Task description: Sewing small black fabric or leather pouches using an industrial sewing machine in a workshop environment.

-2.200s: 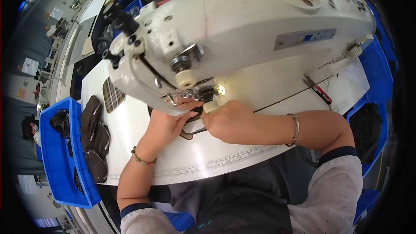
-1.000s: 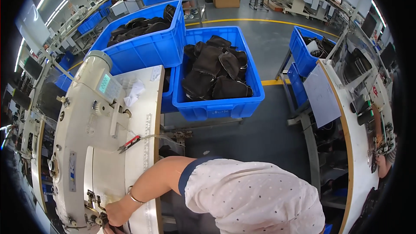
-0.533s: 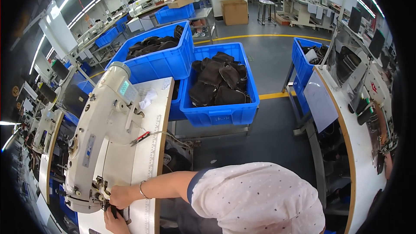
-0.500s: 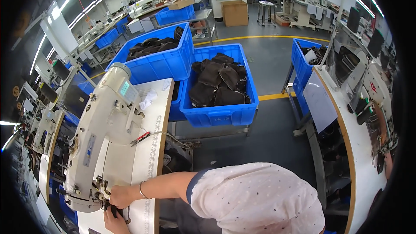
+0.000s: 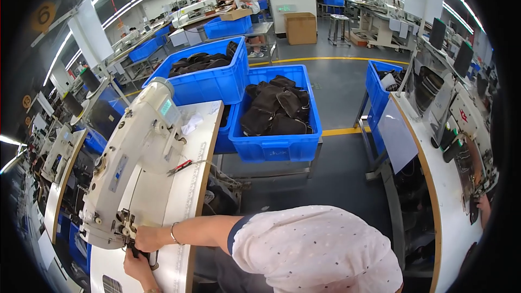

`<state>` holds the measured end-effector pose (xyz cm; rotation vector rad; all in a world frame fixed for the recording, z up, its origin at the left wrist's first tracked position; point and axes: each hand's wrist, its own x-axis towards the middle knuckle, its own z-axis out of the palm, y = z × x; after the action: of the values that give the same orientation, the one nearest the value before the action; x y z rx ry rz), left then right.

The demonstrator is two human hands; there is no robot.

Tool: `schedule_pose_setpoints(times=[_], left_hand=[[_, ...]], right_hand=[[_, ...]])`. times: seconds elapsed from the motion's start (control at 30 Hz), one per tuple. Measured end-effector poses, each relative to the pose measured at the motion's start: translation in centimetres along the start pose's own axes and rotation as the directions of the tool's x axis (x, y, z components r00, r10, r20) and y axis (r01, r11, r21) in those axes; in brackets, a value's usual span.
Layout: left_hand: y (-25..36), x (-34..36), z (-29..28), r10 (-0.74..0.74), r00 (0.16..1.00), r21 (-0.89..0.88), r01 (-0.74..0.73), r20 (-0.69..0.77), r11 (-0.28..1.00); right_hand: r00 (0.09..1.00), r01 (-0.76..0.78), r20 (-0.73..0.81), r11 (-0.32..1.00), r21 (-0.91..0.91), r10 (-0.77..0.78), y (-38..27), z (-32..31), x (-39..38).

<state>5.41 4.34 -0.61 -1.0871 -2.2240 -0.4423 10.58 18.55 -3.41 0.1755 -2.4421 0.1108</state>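
A white sewing machine (image 5: 122, 154) stands on a white table at the left. My right hand (image 5: 147, 239), with a bracelet at its wrist, is closed beside the presser-foot area (image 5: 127, 227). Just below it, my left hand (image 5: 138, 266) has its fingers closed at a small black fabric piece (image 5: 130, 253) under the machine's head. Both hands are close together at this piece, most of which is hidden by fingers and machine. What the right fingertips pinch cannot be made out.
Red-handled thread snips (image 5: 180, 167) lie on the table near a crumpled white scrap (image 5: 192, 123). Beyond the table, blue bins (image 5: 275, 148) hold black fabric pouches (image 5: 277, 106). Another sewing table (image 5: 429, 184) stands at the right, where a co-worker's hand (image 5: 484, 206) shows.
The view has tilted slightly, shifting the scene. My left hand sits a little closer under the machine's head, and less of the black piece shows. My right hand stays by the presser foot.
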Motion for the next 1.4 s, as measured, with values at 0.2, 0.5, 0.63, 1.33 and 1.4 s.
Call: schedule_pose_setpoints(times=[0.2,0.5,0.63,1.33,1.4], left_hand=[[-1.6,-0.3,-0.3,0.015,0.999,-0.059,-0.013,0.030,0.998],[0.3,-0.5,-1.7,0.123,0.987,-0.030,-0.121,0.101,0.992],[-0.6,-0.5,-0.6,0.091,0.993,-0.036,-0.089,0.071,0.995],[0.9,-0.1,-1.2,0.093,0.995,0.082,-0.095,0.025,0.992],[0.8,-0.1,-0.7,0.090,0.994,0.077,-0.094,0.057,0.993]], right_hand=[[0.987,-0.083,-0.130,0.989,0.122,0.099,-0.6,-0.7,0.1],[0.993,-0.073,-0.095,0.997,0.030,0.075,-0.6,-0.2,0.0],[0.997,-0.064,-0.041,0.997,0.047,0.065,-0.6,0.0,0.1],[0.986,-0.052,-0.155,0.995,0.083,0.064,-0.7,0.3,0.3],[0.990,-0.036,-0.133,0.998,0.045,0.042,-0.4,0.6,0.2]])
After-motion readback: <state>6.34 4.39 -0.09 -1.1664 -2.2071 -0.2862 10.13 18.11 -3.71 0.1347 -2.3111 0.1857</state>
